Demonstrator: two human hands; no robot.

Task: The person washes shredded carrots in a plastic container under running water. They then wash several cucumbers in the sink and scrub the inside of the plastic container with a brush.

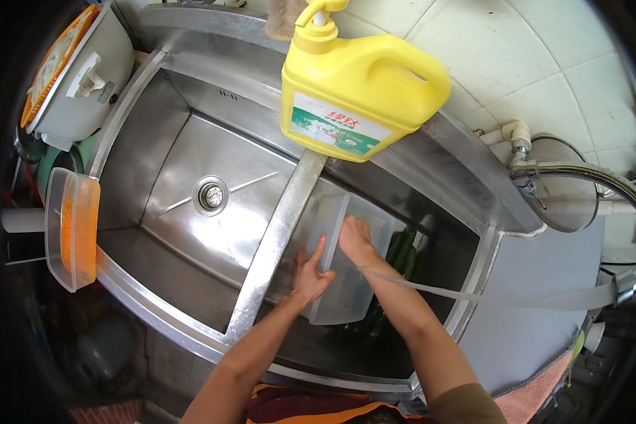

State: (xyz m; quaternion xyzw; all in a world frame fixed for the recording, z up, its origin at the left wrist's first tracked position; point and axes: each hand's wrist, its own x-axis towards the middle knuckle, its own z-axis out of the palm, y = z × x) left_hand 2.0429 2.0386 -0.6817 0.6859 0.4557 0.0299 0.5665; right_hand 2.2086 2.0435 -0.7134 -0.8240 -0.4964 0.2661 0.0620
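In the right basin of a stainless steel double sink, a translucent plastic container is tilted on its side. My left hand rests against its outer left side, index finger extended along the wall. My right hand reaches inside with fingers curled; whether it holds anything is hidden. A stream of water runs from the faucet at the right onto my right forearm. Green cucumbers lie in the basin behind and beside the container.
A yellow pump jug stands at the sink's back edge over the divider. A container with orange contents sits on the left rim. Beyond it are a white cooker-like pot and an orange basket. A pink cloth hangs at lower right.
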